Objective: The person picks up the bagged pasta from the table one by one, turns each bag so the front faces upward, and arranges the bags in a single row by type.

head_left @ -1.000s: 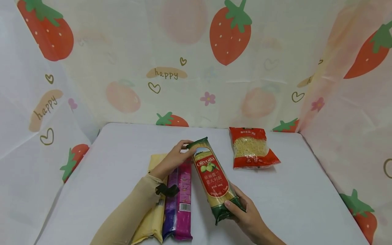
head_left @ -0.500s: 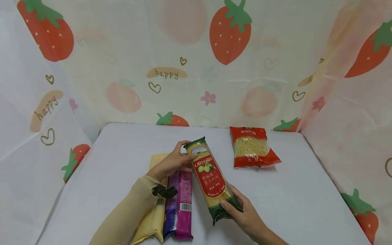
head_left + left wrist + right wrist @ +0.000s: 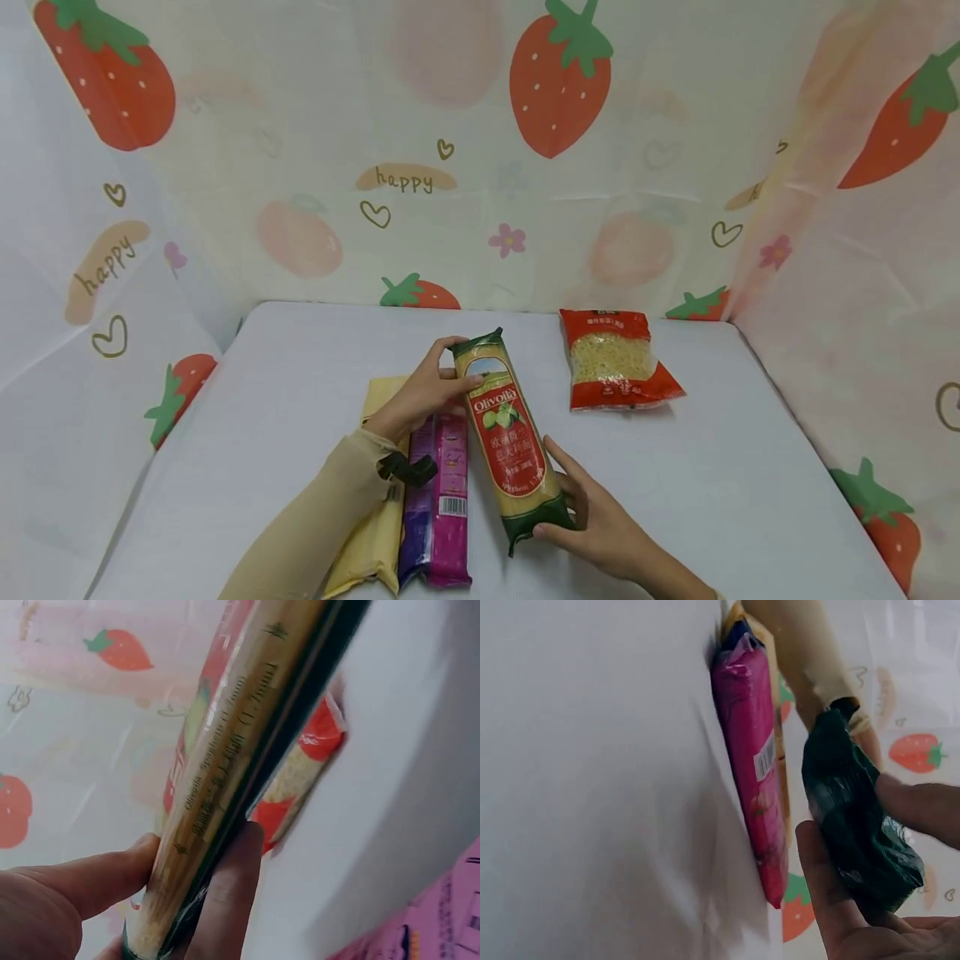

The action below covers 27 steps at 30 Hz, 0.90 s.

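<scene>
A long pack of spaghetti [image 3: 510, 433] with a red label and green ends is held up over the table, its far end leaning left. My left hand [image 3: 427, 387] pinches it near the far end, thumb on the front; in the left wrist view the fingers [image 3: 232, 892] lie along its dark underside. At the near end my right hand [image 3: 600, 521] holds the green wrapper, thumb at the bottom corner and a finger raised along the side. The right wrist view shows that green end [image 3: 862, 817] between thumb and fingers.
A purple-pink pack [image 3: 450, 517] and a yellow pack [image 3: 375, 533] lie side by side on the white table [image 3: 225, 450], partly under the left arm. A red bag of pasta [image 3: 615, 362] lies at the back right. Strawberry-print cloth [image 3: 465, 233] encloses the table.
The spaghetti pack has turned slightly more upright and its near end has shifted left. My right hand has shifted its hold toward the bottom corner, with a finger now lifted.
</scene>
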Tool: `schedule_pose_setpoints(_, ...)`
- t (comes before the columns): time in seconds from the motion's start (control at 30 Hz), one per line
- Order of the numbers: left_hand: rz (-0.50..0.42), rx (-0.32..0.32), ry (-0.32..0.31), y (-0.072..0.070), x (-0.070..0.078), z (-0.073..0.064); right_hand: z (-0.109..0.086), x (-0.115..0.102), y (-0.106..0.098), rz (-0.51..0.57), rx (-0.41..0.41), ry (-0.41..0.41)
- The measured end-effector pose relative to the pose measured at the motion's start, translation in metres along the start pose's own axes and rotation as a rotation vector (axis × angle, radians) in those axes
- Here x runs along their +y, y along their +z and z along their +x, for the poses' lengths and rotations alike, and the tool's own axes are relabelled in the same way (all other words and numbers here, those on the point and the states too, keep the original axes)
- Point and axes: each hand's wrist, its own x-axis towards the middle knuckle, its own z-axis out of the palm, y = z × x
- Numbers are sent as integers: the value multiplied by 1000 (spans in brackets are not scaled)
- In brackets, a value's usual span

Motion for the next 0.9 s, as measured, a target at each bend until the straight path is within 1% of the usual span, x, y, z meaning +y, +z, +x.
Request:
schedule_pose_setpoints(0.13,52,-1,10,2,5,3,2,-1,-5,17,-57,-12)
schedule_pose_setpoints(0.2,76,5,4,1,9,5,3,-2,-7,13,-79,-19)
schedule_pose_setpoints(0.33,88,14,3,1,16,10,9,-9,-9,-41,-80,-29)
schedule_pose_setpoints(0.47,82,22,15,2,19,21,21,-13,-8,-105,-13,-21)
schedule_pose_setpoints(0.53,78,23,21,2,19,27,27,-13,-6,-132,38,-16)
schedule_pose_setpoints(0.63,102,30,18,0,20,36,35,-13,-3,-146,114,-3)
schedule_pose_setpoints(0.77,162,42,0,-4,21,44,47,-12,2,-143,165,8)
schedule_pose_setpoints(0.9,183,31,-11,-7,21,54,59,-11,7,-160,211,13)
